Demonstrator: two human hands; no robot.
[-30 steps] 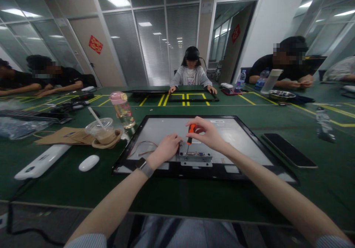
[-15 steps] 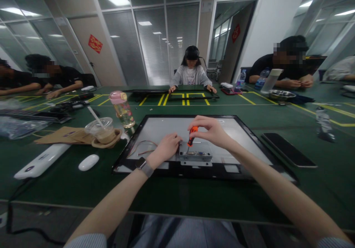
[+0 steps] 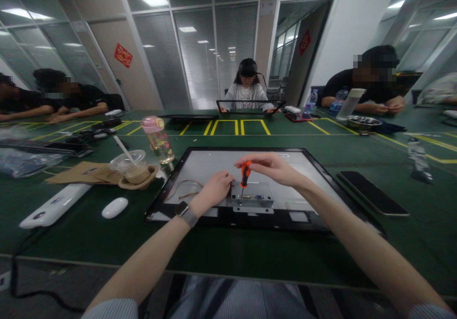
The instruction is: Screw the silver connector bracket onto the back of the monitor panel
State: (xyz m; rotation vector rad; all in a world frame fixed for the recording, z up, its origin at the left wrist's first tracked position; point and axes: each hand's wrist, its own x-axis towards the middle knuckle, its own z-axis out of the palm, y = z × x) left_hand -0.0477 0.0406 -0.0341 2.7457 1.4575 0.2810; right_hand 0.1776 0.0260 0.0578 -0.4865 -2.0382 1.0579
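Note:
A flat display panel (image 3: pixel 210 164) with a black frame and a pale grey back lies on the table before me. On its near edge sits a small grey metal box (image 3: pixel 262 189) with connector ports along the side facing me. My right hand (image 3: pixel 273 166) holds an orange and black screwdriver (image 3: pixel 245 172) by the handle, slightly tilted, its tip down at the box's port side. Curled fingers of my left hand (image 3: pixel 216 189) grip the box's left edge, their tips partly hidden. Thin wires (image 3: pixel 183 188) lie on the panel left of that hand.
Left of the panel are a white earbud case (image 3: pixel 114 207), a white power strip (image 3: pixel 57 207), an iced-drink cup (image 3: pixel 130 166) in a carrier and a pink-lidded bottle (image 3: pixel 159 140). A dark phone (image 3: pixel 371 193) lies right. Across the table, a person holds a black frame (image 3: pixel 250 102).
My right hand has shifted slightly left and turned, its fingers straighter around the screwdriver handle. My left hand stays put. The person opposite has lifted the black frame off the table.

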